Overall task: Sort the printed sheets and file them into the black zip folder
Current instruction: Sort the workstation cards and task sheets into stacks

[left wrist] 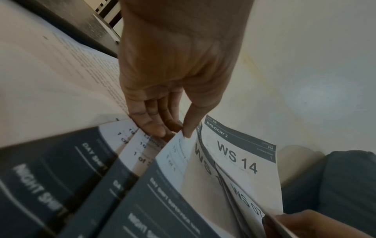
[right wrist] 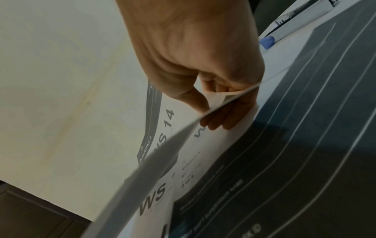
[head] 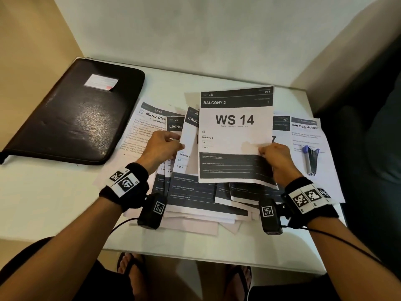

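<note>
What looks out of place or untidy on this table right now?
The printed sheets lie fanned and skewed, overlapping at different angles rather than squared up. A stapler sits on the rightmost sheet. The black zip folder lies closed at the left. Nothing looks torn or spilled.

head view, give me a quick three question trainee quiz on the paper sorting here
1. True or false: the black zip folder with the white label lies shut on the white table.
2. Which hand pinches the white "WS 14" printed sheet? A) left hand B) right hand
3. Fill in: the WS 14 sheet's dark header reads "BALCONY ___".

Key: 1 true; 2 B; 3 2
</note>
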